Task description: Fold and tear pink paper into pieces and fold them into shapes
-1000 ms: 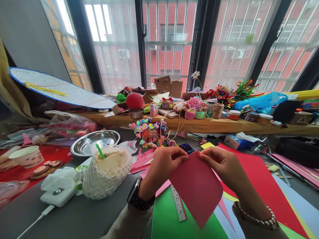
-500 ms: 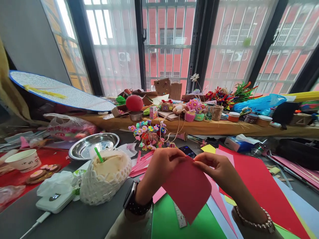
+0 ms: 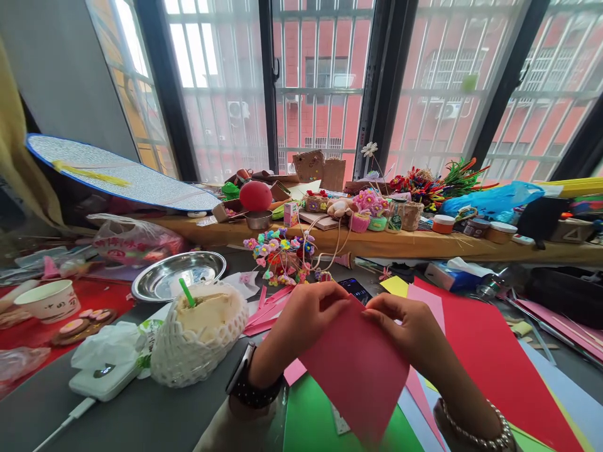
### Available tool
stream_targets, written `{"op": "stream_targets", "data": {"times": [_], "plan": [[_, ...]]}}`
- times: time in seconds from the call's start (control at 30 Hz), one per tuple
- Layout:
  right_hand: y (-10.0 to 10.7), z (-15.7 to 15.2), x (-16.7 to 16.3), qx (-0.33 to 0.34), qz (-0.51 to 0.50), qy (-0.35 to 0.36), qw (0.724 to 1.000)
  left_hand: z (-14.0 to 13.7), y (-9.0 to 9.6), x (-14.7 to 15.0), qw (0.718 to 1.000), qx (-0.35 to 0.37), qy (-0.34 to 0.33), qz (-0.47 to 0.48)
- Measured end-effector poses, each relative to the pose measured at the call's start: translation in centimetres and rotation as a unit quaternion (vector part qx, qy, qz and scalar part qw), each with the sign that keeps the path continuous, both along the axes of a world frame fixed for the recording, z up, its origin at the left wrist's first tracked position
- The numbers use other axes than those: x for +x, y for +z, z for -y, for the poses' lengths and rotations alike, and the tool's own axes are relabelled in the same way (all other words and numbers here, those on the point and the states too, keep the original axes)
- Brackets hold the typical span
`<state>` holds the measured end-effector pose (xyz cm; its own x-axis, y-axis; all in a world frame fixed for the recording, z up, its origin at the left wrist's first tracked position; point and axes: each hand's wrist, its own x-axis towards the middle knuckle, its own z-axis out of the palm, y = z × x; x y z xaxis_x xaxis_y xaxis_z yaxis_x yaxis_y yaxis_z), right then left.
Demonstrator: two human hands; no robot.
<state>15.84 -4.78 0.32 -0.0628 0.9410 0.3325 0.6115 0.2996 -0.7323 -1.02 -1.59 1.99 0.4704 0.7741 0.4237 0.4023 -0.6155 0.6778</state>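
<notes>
A sheet of pink paper (image 3: 355, 367) is held up in front of me by its top edge. My left hand (image 3: 308, 314) pinches that edge on the left side, thumb and fingers closed. Close beside it, my right hand (image 3: 400, 320) grips the same edge between thumb and fingers. The sheet hangs tilted above a green sheet (image 3: 306, 417) and partly hides a ruler (image 3: 339, 419) lying there. Behind my hands a phone (image 3: 354, 290) with a lit screen rests on the table.
Red paper (image 3: 490, 351) and other coloured sheets spread to the right. Left of my hands are a coconut (image 3: 202, 314) in white foam net with a green straw, a steel plate (image 3: 141, 285), a paper cup (image 3: 49, 301) and a white charger (image 3: 101, 380). Crafts crowd the wooden sill (image 3: 211, 233).
The pink sheet has swung nearer and lower, covering more of the ruler. Both hands keep their pinch on its top edge and have shifted only slightly.
</notes>
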Motion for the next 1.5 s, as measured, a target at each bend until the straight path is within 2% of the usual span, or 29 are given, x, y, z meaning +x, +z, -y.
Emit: {"op": "stream_targets", "data": {"times": [0.17, 0.3, 0.47, 0.8, 1.17, 1.33, 1.5], "plan": [[-0.1, 0.0, -0.4, 0.022, -0.012, 0.016, 1.0, 0.0, -0.2, 0.2, 1.0, -0.017, -0.01, 0.002], [-0.3, 0.0, -0.5, 0.004, -0.057, 0.038, 0.998, -0.1, -0.1, 0.2, 1.0, -0.016, 0.008, 0.019], [-0.4, -0.3, -0.7, -0.008, -0.068, 0.053, 0.996, -0.2, -0.1, 0.2, 1.0, -0.013, 0.013, 0.001], [-0.4, -0.2, -0.8, 0.047, 0.042, 0.021, 0.998, -0.1, -0.3, 0.0, 0.996, 0.041, -0.014, -0.075], [-0.9, -1.1, 0.2, 0.058, 0.042, 0.046, 0.996, -0.3, 0.1, -0.6, 0.989, 0.118, 0.043, -0.083], [-1.5, -2.0, 1.4, 0.08, 0.039, 0.015, 0.996, -0.2, 0.6, -1.0, 0.986, 0.117, 0.095, -0.073], [-2.6, -3.1, 2.0, 0.097, 0.059, -0.001, 0.994, -0.3, 0.2, -0.5, 0.979, 0.137, 0.104, -0.107]]}}
